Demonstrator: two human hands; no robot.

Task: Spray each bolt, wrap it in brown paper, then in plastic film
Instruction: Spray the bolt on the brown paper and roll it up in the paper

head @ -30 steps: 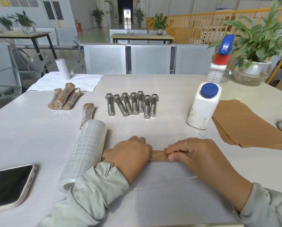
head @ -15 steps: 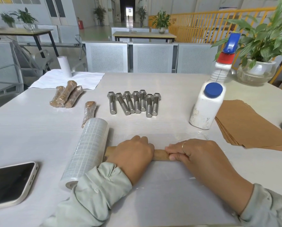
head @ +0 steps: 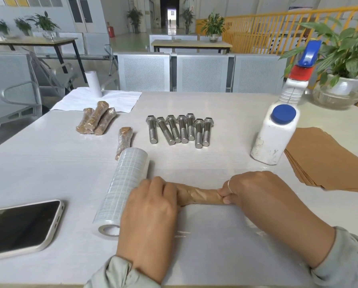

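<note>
A bolt wrapped in brown paper (head: 201,196) lies crosswise on a sheet of clear plastic film (head: 215,229) in front of me. My left hand (head: 151,213) covers its left end and my right hand (head: 263,196) pinches its right end. The film roll (head: 122,188) lies just left of my left hand. Several bare steel bolts (head: 180,129) lie in a row at the table's middle. Three finished wrapped bolts (head: 96,121) are piled at the back left, with one more (head: 124,140) nearer the roll. A white spray bottle (head: 277,129) stands at the right.
A stack of brown paper sheets (head: 327,161) lies at the right edge. A phone (head: 20,227) rests at the near left. A white cloth (head: 99,100) with a white tube (head: 94,84) sits at the back left. A potted plant (head: 340,88) stands at the back right.
Both hands have rolled the paper-wrapped bolt a little away from me on the film, and my hands have spread apart so more of the bolt shows between them.
</note>
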